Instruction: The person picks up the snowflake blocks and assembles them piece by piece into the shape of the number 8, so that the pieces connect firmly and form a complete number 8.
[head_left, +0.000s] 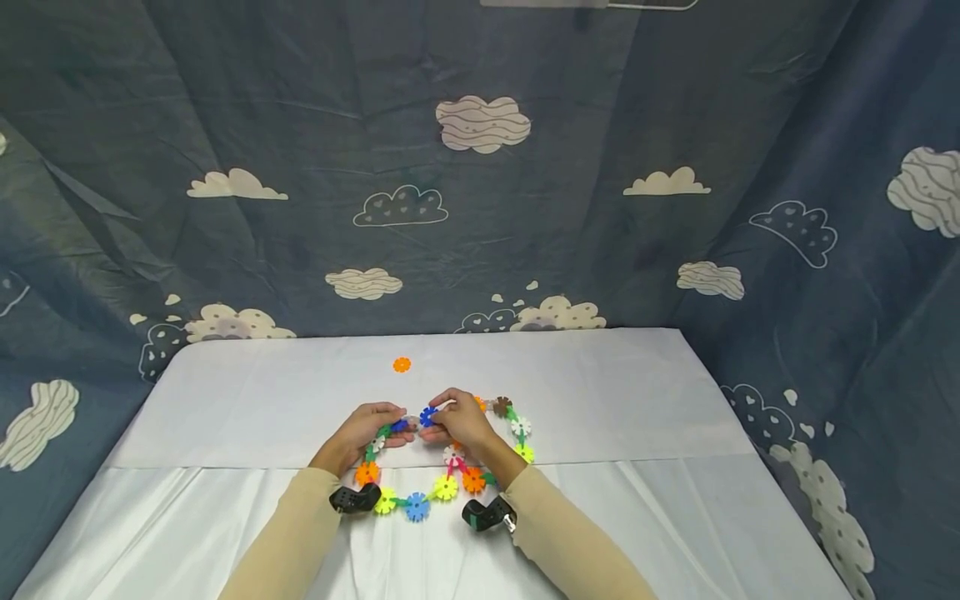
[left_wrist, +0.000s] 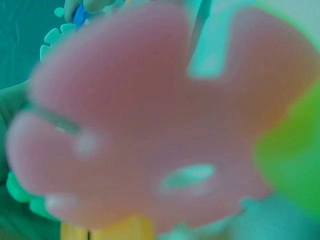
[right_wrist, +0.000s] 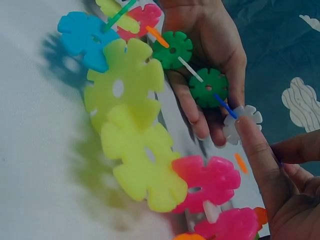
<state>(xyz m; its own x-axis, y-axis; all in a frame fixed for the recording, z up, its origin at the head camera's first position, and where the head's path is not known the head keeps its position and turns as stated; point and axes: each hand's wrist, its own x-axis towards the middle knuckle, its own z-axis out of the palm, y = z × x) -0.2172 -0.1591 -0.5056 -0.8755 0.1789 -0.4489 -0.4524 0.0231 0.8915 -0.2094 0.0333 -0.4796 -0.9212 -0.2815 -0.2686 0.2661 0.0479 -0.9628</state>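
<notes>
A chain of colourful interlocking snowflake discs [head_left: 417, 507] hangs in a loop around both hands. My left hand [head_left: 367, 429] holds one end, thumb above and fingers below, near a blue disc [head_left: 399, 425]. In the right wrist view, green discs [right_wrist: 208, 88] and a whitish end disc [right_wrist: 245, 122] lie along that hand's fingers. Between finger and thumb, my right hand [head_left: 461, 421] pinches another blue disc [head_left: 428, 416] close to the whitish one; whether they are joined I cannot tell. A blurred pink disc [left_wrist: 125, 115] covers most of the left wrist view.
One loose orange disc [head_left: 402, 365] lies beyond the hands on the white-clothed table [head_left: 615, 400]. The chain's other part, with a brown disc [head_left: 502, 407], curves right of the right hand. A dark curtain with clouds [head_left: 525, 250] stands behind.
</notes>
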